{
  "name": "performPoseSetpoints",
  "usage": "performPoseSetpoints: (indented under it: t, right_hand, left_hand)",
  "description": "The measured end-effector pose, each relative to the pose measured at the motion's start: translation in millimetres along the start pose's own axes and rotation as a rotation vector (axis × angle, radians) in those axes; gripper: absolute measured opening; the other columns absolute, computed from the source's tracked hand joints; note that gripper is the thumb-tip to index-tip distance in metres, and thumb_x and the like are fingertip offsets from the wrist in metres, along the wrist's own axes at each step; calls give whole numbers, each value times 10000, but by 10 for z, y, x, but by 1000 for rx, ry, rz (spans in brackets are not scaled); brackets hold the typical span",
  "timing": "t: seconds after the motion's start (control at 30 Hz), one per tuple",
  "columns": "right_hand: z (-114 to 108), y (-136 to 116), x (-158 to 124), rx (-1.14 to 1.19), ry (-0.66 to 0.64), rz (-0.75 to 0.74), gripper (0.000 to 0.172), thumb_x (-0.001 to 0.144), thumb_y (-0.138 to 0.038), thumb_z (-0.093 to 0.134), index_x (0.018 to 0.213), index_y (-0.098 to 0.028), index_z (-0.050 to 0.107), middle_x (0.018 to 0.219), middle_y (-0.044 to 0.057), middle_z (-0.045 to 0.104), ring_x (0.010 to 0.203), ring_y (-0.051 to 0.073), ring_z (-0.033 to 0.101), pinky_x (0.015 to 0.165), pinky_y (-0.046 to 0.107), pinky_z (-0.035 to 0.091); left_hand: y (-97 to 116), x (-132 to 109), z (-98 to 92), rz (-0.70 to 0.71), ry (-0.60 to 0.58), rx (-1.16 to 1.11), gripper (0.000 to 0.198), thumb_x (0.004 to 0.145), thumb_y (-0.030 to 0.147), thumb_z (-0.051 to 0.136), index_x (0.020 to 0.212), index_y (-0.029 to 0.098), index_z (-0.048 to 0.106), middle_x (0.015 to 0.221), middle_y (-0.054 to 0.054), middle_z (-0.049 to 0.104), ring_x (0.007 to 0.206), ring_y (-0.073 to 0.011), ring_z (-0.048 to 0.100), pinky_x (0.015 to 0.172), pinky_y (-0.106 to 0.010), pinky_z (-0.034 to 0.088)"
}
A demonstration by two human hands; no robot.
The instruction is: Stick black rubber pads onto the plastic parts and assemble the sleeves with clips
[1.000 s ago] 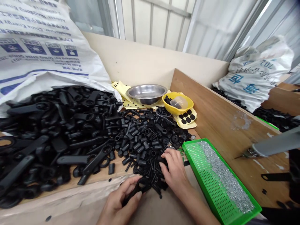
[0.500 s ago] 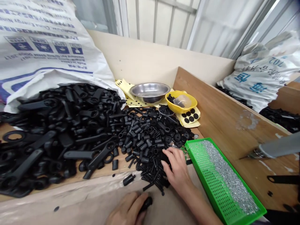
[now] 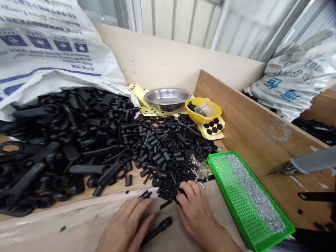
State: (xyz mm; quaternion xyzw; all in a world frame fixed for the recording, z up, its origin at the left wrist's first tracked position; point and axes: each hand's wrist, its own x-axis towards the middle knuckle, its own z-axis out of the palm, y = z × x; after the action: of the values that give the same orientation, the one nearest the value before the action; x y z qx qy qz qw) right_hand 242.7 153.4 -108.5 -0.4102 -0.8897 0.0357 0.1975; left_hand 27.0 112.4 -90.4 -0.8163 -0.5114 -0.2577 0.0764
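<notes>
Near the front edge, my left hand (image 3: pixel 128 222) reaches over the brown work surface, its fingertips by a small black cylindrical part (image 3: pixel 146 194); what is under its fingers is hidden. A long black part (image 3: pixel 159 229) lies on the surface between my hands, beside the left thumb. My right hand (image 3: pixel 195 210) rests at the near edge of a heap of black screws (image 3: pixel 170 185), fingers bent and fingertips among them; whether they pinch anything is hidden. Small metal pieces (image 3: pixel 200 168) lie just beyond it.
Black handle parts (image 3: pixel 70 122) spill from a white sack (image 3: pixel 105 63) at left. A green tray (image 3: pixel 228 203) of silver pieces stands at right. Behind are a steel bowl (image 3: pixel 168 98), a yellow bowl (image 3: pixel 202 117) and a wooden partition (image 3: pixel 249 122). A grey power driver (image 3: pixel 312 162) juts in from the right.
My left hand has moved up and left, and the long black part it held now lies on the surface. My right hand has drawn back slightly towards the front, uncovering metal pieces.
</notes>
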Motion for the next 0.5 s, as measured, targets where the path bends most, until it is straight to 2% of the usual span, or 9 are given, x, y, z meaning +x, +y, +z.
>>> performPoseSetpoints:
  t: [0.1,0.2,0.27,0.4,0.5]
  right_hand:
    - [-71,-34,16,62,9,-1,185,822,-78,450,948,-172,547,1118,108,500,1055,273,408,892,480,392]
    - [-187,-84,-13,143,-55,-38,188,814,-162,520,998,-188,542,1152,95,489,1078,267,394,935,460,374]
    - [-195,-116,-46,147,-101,-82,231,810,-239,561,1037,-205,537,1200,83,477,1105,272,381,978,473,330]
    - [-60,-190,-53,117,-74,-146,136,849,-309,532,946,-219,559,1192,59,506,1113,264,387,1003,486,267]
    - [-35,-204,26,128,-29,-155,124,863,-317,513,905,-211,563,1166,51,524,1093,249,403,1001,484,268]
  left_hand:
    - [-121,66,35,-112,-66,82,431,948,381,214,975,182,595,866,-68,672,772,-194,669,669,-296,574]
    - [-220,127,110,-147,-146,69,484,945,387,176,920,181,613,809,-58,649,756,-197,658,661,-305,574]
    - [-259,147,124,-160,-151,43,480,941,414,191,907,186,613,787,-45,645,742,-191,654,658,-292,571]
    - [-210,60,6,-111,-41,-46,351,934,422,301,979,208,576,848,-32,672,779,-166,658,675,-233,554]
    - [-31,-92,-51,41,101,-45,244,925,389,393,1021,240,560,861,-3,689,758,-137,656,704,-198,524]
